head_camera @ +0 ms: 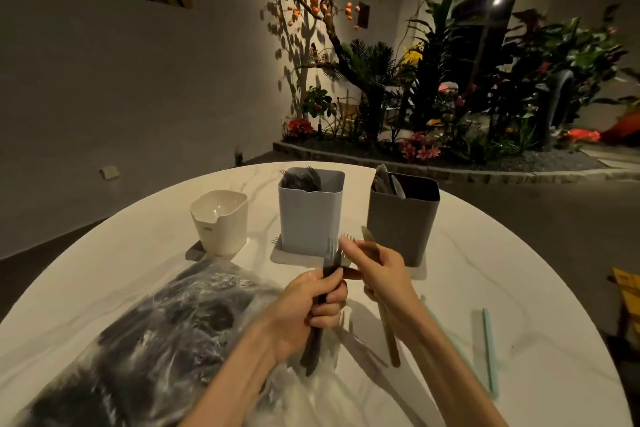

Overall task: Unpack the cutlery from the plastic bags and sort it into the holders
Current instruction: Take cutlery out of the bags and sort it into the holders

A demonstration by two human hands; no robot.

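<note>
Your left hand [313, 302] curls round a bundle of dark forks [320, 291], tines up and handles hanging below the fist toward the near edge. Your right hand [377, 274] pinches brown cutlery [388, 333]: a fork head shows at the fingertips, a knife tip rises behind the hand, and long matte handles slope down toward you (how many pieces, you cannot tell). The two bundles touch or nearly touch at the tines, held above the round white table [502, 288], whose top is smooth with faint marble veining. At near left lies a crumpled clear plastic bag [156, 340], glossy and creased, with dark cutlery inside. Across the far side stand three holders, each a rounded-corner box: a short glossy white holder [221, 222] at left, a tall pale blue holder [310, 215] with dark fork heads showing in the middle, and a tall grey holder [401, 218] with pale pieces at right. Two thin green straws [488, 350] lie at near right.
</note>
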